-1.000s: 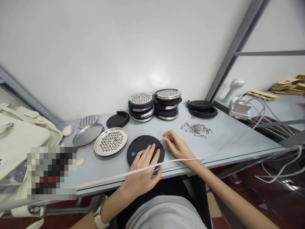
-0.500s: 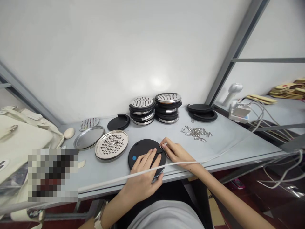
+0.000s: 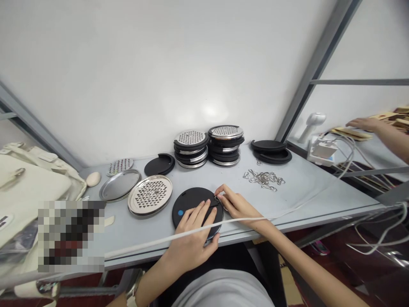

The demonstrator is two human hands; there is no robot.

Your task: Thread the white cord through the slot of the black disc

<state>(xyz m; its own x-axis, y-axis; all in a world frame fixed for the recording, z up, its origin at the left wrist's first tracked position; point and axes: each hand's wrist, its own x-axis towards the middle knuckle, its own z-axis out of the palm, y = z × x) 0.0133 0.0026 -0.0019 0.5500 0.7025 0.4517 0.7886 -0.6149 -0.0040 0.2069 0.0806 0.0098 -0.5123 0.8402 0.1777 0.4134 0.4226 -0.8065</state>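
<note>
A cream bag [image 3: 35,179] lay at the left near a pale egg-shaped object [image 3: 93,179]; at the right, a white handheld scanner [image 3: 312,124] stood near white cables [image 3: 353,147].

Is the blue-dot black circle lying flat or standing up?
Lying flat: the black disc has its broad face up, left hand on top.

No text – none legible
</note>
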